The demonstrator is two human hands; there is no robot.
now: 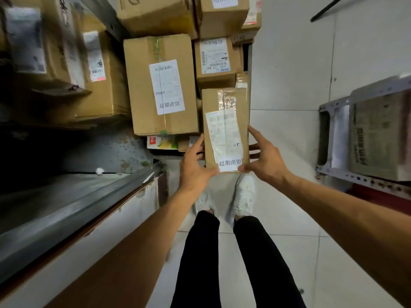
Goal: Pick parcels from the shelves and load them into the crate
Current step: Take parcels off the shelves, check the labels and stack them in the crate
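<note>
Beyond the bare forearms (124, 258), the left hand (195, 167) and right hand (264, 161) each keep a grip clamped on the parcel (225, 130), held between them just before the shelf boxes (160, 85), its long axis pointing away, neither hand nearer.

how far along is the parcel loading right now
Done: cannot tell, no crate is in view. In hand: the left hand and right hand grip a narrow brown cardboard parcel with a white label. Left: carrying it to the crate; the large brown cardboard box beside it and others sit shelved.
</note>
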